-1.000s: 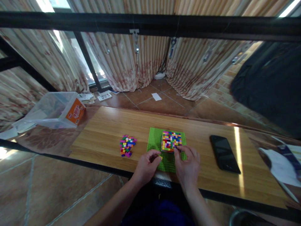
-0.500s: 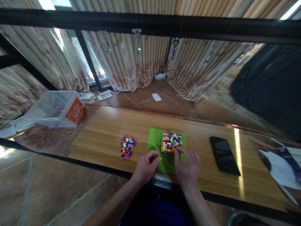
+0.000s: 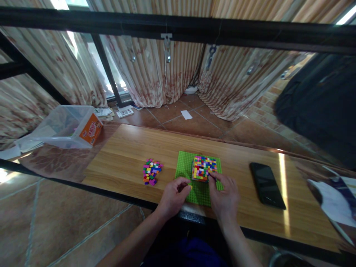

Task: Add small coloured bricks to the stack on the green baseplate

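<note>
Pinching a small yellow brick (image 3: 190, 187), left hand (image 3: 172, 197) curls; right hand (image 3: 224, 197) fingertips press the multicoloured block (image 3: 204, 167) on the green baseplate (image 3: 184, 170), loose bricks (image 3: 151, 171) left, phone (image 3: 267, 184) right.

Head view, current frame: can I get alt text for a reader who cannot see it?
A person's right hand touches the near edge of a multicoloured brick block on a green baseplate, while the left hand pinches a small yellow brick beside it. On the wooden table also lie a pile of loose bricks and a black phone.

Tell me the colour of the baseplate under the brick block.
Bright green baseplate, best seen in the head view.
</note>
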`<state>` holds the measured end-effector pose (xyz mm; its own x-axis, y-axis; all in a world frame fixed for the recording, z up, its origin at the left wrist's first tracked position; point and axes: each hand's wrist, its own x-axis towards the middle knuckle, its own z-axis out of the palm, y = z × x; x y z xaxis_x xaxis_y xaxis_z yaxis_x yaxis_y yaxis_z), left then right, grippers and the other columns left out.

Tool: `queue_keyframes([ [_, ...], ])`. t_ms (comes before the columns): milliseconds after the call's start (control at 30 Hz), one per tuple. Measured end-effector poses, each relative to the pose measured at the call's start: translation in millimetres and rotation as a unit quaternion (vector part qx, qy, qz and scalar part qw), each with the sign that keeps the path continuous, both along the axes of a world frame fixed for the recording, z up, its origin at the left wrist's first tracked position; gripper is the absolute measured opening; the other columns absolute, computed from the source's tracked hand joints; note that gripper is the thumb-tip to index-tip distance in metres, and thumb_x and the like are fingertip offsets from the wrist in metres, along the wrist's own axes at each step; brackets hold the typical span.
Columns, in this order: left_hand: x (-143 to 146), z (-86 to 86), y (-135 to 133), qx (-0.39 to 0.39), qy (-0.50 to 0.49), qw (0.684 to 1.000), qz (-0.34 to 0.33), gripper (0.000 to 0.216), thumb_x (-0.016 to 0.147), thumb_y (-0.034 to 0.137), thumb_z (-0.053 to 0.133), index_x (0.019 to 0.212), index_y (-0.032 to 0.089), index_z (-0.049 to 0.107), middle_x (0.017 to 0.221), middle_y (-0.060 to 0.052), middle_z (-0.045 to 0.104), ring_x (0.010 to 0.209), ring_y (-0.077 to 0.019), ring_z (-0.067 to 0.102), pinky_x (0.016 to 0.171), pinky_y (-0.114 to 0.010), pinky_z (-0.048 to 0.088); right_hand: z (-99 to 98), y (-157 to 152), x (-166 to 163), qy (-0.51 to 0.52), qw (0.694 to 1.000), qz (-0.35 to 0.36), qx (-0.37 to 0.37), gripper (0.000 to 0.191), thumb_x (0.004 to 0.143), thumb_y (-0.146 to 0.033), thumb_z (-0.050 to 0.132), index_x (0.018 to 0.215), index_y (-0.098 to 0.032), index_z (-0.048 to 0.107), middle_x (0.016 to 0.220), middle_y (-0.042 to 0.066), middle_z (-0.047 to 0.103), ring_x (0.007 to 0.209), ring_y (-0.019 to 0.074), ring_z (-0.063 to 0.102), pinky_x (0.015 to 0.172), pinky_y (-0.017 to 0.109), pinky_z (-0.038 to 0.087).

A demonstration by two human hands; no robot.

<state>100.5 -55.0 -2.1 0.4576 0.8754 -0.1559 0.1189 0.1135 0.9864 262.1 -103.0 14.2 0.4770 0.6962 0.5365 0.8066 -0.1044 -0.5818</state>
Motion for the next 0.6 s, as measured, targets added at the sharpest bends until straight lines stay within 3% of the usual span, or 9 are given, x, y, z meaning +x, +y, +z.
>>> queue_keyframes([
  [200,-0.1,0.9,0.0,-0.001,0.014,1.0,-0.003,0.022,0.08,0.03,0.06,0.094,0.015,0.065,0.071,-0.001,0.059,0.065,-0.0128,0.052,0.061,-0.024,0.042,-0.7,1.0,-2.3,0.025,0.999,-0.02,-0.007,0.012,0.083,-0.028,0.063,0.085,-0.018,0.069,0.085,0.006,0.071,0.081,0.0211,0.063,0.079,0.036,0.046],
  [433,0.2,0.7,0.0,-0.005,0.005,1.0,0.0,0.022,0.08,0.03,0.06,0.094,0.015,0.065,0.073,-0.001,0.06,0.066,-0.0132,0.053,0.061,-0.025,0.043,1.6,1.2,-4.2,-0.037,0.998,-0.031,-0.044,0.016,0.085,-0.029,0.06,0.087,-0.018,0.071,0.087,0.007,0.071,0.083,0.0224,0.061,0.08,0.038,0.044],
  [600,-0.5,-0.2,-0.7,0.002,0.008,1.0,-0.001,0.022,0.08,0.031,0.06,0.095,0.015,0.065,0.073,-0.001,0.06,0.066,-0.0131,0.053,0.062,-0.025,0.043,1.3,-0.7,-2.7,-0.067,0.997,-0.024,-0.032,0.016,0.086,-0.028,0.059,0.085,-0.019,0.072,0.088,0.007,0.07,0.085,0.0215,0.061,0.081,0.038,0.044],
])
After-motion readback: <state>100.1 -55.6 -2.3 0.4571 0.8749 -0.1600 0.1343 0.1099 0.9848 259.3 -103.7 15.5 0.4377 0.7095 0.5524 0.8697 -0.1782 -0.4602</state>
